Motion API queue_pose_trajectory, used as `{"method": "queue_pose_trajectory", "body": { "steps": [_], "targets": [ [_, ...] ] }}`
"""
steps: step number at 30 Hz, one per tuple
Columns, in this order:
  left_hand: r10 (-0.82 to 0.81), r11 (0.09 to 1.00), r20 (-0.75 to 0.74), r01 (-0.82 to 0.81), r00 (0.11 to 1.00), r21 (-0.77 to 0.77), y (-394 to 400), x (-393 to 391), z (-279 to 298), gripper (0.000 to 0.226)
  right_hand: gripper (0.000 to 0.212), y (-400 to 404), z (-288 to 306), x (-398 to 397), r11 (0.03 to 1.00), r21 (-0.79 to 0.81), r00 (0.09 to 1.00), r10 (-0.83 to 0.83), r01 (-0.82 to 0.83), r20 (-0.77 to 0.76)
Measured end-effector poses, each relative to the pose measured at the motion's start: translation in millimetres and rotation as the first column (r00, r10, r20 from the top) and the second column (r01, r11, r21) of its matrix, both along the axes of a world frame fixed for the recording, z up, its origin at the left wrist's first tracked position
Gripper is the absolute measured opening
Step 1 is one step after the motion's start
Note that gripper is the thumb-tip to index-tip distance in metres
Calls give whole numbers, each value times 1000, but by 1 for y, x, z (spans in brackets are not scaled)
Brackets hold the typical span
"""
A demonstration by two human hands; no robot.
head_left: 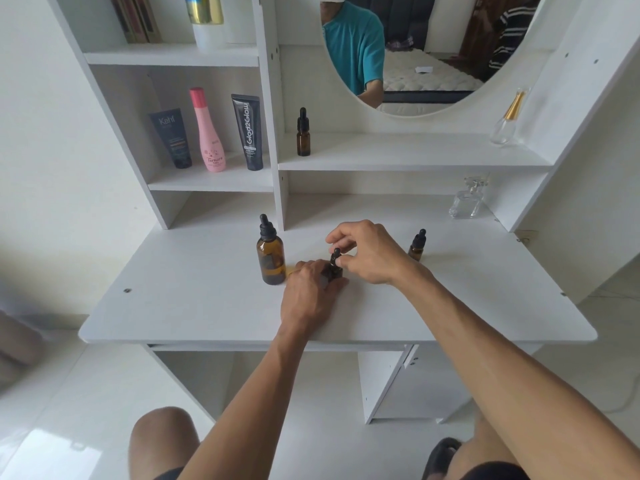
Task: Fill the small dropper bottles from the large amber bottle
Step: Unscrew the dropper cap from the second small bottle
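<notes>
Left hand wrapped round the body of a small dropper bottle standing on the white desk, fingers curled close about the glass and hiding most of it. Right hand above, thumb and forefinger pinched on the black dropper cap, remaining fingers loosely bent and holding nothing. Whether tightening or loosening: not to be told from here. Just left of the left knuckles, nearly touching, the large amber bottle, upright, capped, a little liquid low inside. Right of the right wrist, apart, a second small bottle; beyond the fingertips, up on the shelf, a third. Count, then: three small dropper bottles, one large. Likely light and rigid, smooth glass, slippery if wet and breakable if knocked over; best gripped round the body with one hand, the ribbed collar turned with the other, not the soft rubber bulb, which would squash. Narrow neck, so probably filling by dropper rather than pouring.
</notes>
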State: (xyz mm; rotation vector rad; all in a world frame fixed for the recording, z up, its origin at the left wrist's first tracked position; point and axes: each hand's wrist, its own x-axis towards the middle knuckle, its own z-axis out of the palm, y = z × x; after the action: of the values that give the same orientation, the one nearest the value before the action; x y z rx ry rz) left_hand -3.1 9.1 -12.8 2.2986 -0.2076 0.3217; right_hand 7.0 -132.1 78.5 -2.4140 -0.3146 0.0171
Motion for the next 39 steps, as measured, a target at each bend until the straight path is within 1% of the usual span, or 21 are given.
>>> {"method": "queue_pose_trajectory", "body": {
  "steps": [2,5,10,14,17,19,23,24,26,28,32,39],
  "targets": [
    [0,1000,2,0,1000,-6,0,0,1,25,37,1,0,-1,1000,-18,1000,19,-19,-3],
    [-7,1000,11,7,1000,-12,0,-2,1,25,40,2,-3,-2,999,-39,1000,-8,8,1],
    [-5,1000,27,5,1000,-16,-1,-4,3,25,31,1,-8,-2,999,-42,1000,-19,20,8],
    [-15,1000,26,15,1000,-13,0,-3,3,23,23,0,-4,-2,999,-52,999,-11,13,46],
    [-8,1000,19,8,1000,-8,1,-4,2,26,23,-3,4,-1,1000,-14,996,-15,17,84],
    [3,1000,22,-3,1000,7,1,-4,2,30,23,-7,10,0,998,34,990,-47,43,135],
    [17,1000,24,-17,1000,12,0,-4,3,31,14,-24,14,2,968,160,953,-223,192,205],
    [19,1000,26,-19,999,18,0,-4,3,31,14,-28,11,3,957,175,942,-264,230,207],
    [21,999,29,-22,999,33,-1,-4,2,31,17,-37,-3,5,951,139,935,-298,275,194],
    [22,999,29,-23,999,39,-1,-3,3,30,20,-42,-22,6,954,92,939,-298,286,174],
    [23,999,31,-24,999,41,-2,-3,3,27,20,-40,-53,8,953,92,942,-299,287,155],
    [15,999,21,-15,1000,29,-1,-3,2,25,22,-34,-75,12,952,101,922,-306,290,238]
  ]
}}
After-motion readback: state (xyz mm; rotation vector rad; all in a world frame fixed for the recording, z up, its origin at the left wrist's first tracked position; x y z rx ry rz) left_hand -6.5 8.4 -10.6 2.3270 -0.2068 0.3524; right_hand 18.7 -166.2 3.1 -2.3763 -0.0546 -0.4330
